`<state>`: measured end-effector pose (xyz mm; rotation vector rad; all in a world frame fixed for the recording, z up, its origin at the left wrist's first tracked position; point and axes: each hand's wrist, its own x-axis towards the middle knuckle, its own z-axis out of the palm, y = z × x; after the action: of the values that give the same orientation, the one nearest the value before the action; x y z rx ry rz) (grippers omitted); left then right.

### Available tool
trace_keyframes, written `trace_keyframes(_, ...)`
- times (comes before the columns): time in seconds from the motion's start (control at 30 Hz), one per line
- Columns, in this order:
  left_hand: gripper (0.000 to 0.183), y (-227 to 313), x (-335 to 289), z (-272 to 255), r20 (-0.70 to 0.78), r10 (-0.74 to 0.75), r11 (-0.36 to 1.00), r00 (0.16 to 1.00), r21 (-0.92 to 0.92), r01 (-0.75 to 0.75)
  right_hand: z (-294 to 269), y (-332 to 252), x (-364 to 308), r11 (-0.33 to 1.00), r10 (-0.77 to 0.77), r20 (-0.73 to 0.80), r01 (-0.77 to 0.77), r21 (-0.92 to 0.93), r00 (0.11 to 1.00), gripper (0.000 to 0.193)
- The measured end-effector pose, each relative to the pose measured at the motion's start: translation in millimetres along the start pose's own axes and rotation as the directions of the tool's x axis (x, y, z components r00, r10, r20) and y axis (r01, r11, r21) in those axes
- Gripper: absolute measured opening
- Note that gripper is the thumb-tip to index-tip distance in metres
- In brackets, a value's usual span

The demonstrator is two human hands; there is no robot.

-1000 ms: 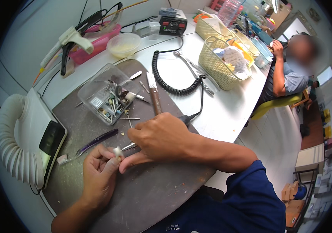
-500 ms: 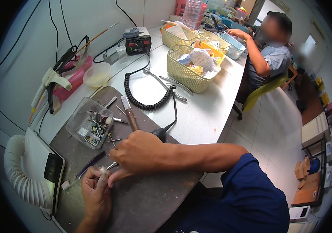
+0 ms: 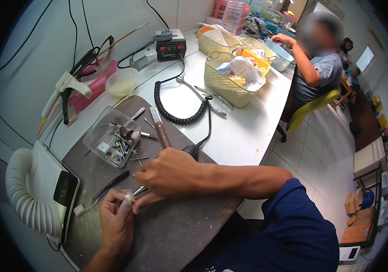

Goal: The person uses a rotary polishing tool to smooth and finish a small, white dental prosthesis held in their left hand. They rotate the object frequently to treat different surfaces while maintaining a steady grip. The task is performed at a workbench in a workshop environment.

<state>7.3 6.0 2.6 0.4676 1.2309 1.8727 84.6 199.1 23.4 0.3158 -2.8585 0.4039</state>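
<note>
Fingers of the left hand [image 3: 116, 216] pinch a small white piece [image 3: 128, 198], probably light and easily dropped, while the right hand [image 3: 169, 174] grips a rotary handpiece [image 3: 189, 152] beside it.

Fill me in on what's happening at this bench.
A person works at a grey mat. The left hand pinches a small white piece; the right hand holds a corded handpiece with its tip at that piece. A clear tray of small bits sits just beyond. Another person sits farther along the table.
</note>
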Motion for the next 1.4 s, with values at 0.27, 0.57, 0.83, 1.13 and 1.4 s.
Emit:
trace_keyframes(0.27, 0.011, 1.2, 0.6, -2.9, 0.025, -0.025, 1.0, 0.999, 0.002, 0.025, -3.6, 0.4, 0.4, 1.0, 0.025, 0.005, -0.025, 0.0, 1.0, 0.071)
trace_keyframes(0.57, 0.012, -0.6, 1.0, -4.8, 0.046, -0.008, 1.0, 0.999, 0.001, 0.008, -4.2, 1.6, 0.3, 1.0, 0.017, 0.006, -0.017, -0.024, 1.0, 0.07)
trace_keyframes(0.83, 0.011, 0.2, 1.4, -3.1, 0.025, -0.01, 1.0, 1.0, 0.016, 0.009, -1.5, 1.3, -0.3, 0.999, 0.025, -0.007, -0.024, 0.023, 1.0, 0.072)
trace_keyframes(1.13, 0.011, -0.7, 1.0, 0.6, -0.014, 0.01, 1.0, 1.0, -0.019, -0.01, 3.2, 2.5, -1.5, 0.999, -0.017, -0.01, 0.017, -0.032, 1.0, 0.067)
trace_keyframes(1.4, 0.013, -1.4, 0.9, -1.8, 0.007, -0.006, 1.0, 1.0, 0.025, 0.006, 1.6, 1.3, -1.3, 1.0, -0.003, 0.004, 0.003, -0.001, 1.0, 0.071)
